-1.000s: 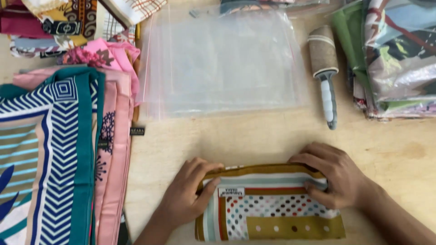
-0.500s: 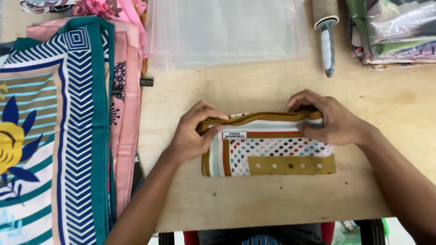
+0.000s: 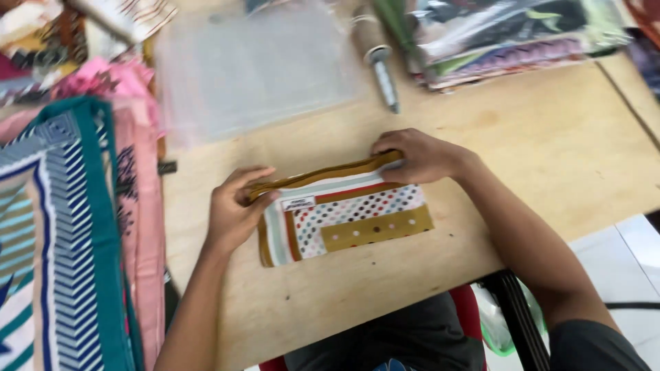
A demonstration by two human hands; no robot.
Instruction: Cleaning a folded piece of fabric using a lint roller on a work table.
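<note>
While both hands press on it, the folded scarf with a mustard border, polka dots and pale stripes (image 3: 344, 216) lies flat near the front edge of the pale wooden counter (image 3: 550, 151), close in front of the person. Left hand (image 3: 237, 209): grip pinched together on the scarf's upper left corner, fingers curled over the mustard edge. Right hand (image 3: 419, 156): grip closed down on the upper right corner, knuckles up, fingertips on the fold. A small white label (image 3: 298, 203) shows on the scarf's top layer near the left hand.

Behind the scarf, a stack of clear plastic bags (image 3: 254, 69) lies flat, well apart from the hands. Just right of it, a lint roller with a grey handle (image 3: 381, 72) points toward the person. Far right rear: a pile of bagged, folded fabrics (image 3: 509, 41). Left side: a large teal, navy and white chevron scarf (image 3: 62, 240) lies spread out, with pink patterned fabric (image 3: 141, 206) beside it, at the counter's left edge. The frame is motion-blurred; finer print cannot be made out.
</note>
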